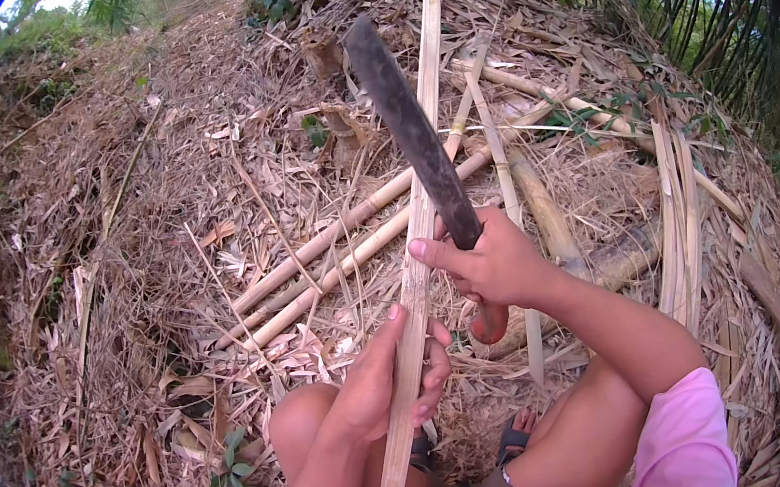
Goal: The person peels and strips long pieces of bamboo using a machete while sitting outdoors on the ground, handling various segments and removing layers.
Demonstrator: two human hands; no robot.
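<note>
Your left hand (378,381) closes around the bamboo strip (415,250) near your knees, steadying it as it runs away from you. Just right, your right hand (490,265) grips the machete (416,138) handle, blade raised beside the strip. Farther off, bamboo poles (332,250) lie across dry leaf litter (135,226).

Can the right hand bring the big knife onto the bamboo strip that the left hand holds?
Probably yes. The right hand holds the knife right beside the bamboo strip, nothing between them; the left hand grips lower down.
</note>
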